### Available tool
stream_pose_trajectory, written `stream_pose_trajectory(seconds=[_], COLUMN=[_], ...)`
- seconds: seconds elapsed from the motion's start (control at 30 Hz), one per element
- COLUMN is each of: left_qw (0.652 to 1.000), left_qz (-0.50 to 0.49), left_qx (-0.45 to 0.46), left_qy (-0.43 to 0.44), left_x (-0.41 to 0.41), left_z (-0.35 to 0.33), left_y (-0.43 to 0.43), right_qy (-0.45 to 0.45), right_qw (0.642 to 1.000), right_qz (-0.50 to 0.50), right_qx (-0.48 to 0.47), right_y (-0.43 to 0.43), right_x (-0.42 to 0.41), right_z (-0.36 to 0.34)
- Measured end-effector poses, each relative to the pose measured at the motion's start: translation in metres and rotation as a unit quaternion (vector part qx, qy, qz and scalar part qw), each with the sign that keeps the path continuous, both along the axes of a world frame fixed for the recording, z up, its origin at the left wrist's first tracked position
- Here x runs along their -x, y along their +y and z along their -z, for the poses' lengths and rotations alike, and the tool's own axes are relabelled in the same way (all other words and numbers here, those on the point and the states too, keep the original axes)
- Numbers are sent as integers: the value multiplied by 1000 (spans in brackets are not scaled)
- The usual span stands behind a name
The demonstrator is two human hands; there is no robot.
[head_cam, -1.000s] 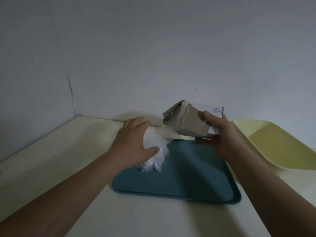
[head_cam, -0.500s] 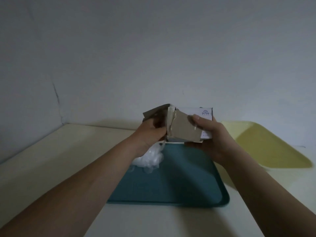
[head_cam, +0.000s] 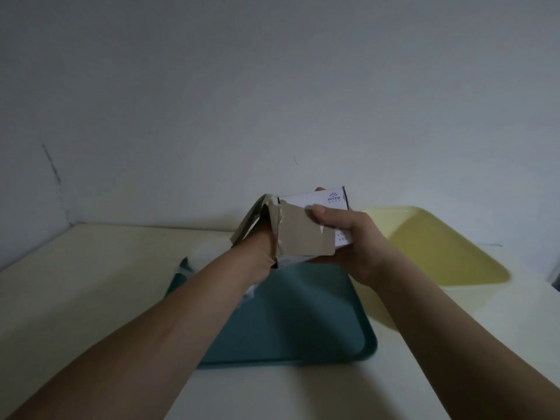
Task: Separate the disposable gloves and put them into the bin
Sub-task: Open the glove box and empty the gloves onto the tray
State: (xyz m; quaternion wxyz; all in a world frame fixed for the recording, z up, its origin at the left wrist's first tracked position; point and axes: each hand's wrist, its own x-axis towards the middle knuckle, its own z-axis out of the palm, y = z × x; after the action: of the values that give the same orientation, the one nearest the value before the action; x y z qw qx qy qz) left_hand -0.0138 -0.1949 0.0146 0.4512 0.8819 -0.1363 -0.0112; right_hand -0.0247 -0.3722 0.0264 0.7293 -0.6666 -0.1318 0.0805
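Note:
My right hand (head_cam: 348, 237) grips a white cardboard glove box (head_cam: 306, 228) with torn brown flaps, held above the far edge of a teal tray (head_cam: 303, 322). My left hand (head_cam: 257, 247) reaches into the box's open left end, so its fingers are hidden inside. A clump of clear disposable gloves (head_cam: 200, 256) lies on the tray's far left part, mostly covered by my left forearm. A pale yellow bin (head_cam: 439, 247) sits to the right of the tray.
The tray and bin rest on a cream table (head_cam: 91, 283) in a corner of two white walls. A dark object (head_cam: 556, 277) shows at the right edge of the view.
My left hand let go of the glove clump on the tray, rose to the box opening and went inside it. The box now sits more level in my right hand.

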Motion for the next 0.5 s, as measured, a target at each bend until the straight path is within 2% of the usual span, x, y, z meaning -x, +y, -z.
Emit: stream_pose_trajectory(seconds=[0.03, 0.07, 0.1, 0.2, 0.23, 0.37, 0.43, 0.5], left_qw=[1000, 997, 996, 999, 998, 970, 953, 938], left_qz=[10, -11, -33, -44, -46, -13, 22, 41], left_qx=[15, 70, 77, 11, -13, -242, -300, -343], left_qy=[9, 38, 29, -24, -28, -11, 33, 32], left_x=[-3, -1, -3, -3, -1, 11, 15, 22], left_z=[1, -2, -8, -14, -13, 0, 9, 15], left_y=[3, 5, 7, 31, 40, 63, 58, 47], right_qy=[-7, -15, -22, -35, -38, -28, -31, -31], right_qw=[1000, 1000, 1000, 995, 993, 985, 986, 986], right_qz=[0, 5, 17, 82, 105, 163, 159, 159], right_qx=[5, 10, 15, 37, 45, 45, 45, 28], right_y=[-4, -8, -12, -19, -20, -17, -12, -8], right_x=[-1, -3, -5, -14, -18, -33, -35, -33], right_z=[-1, -1, -2, -12, -17, -36, -38, -36])
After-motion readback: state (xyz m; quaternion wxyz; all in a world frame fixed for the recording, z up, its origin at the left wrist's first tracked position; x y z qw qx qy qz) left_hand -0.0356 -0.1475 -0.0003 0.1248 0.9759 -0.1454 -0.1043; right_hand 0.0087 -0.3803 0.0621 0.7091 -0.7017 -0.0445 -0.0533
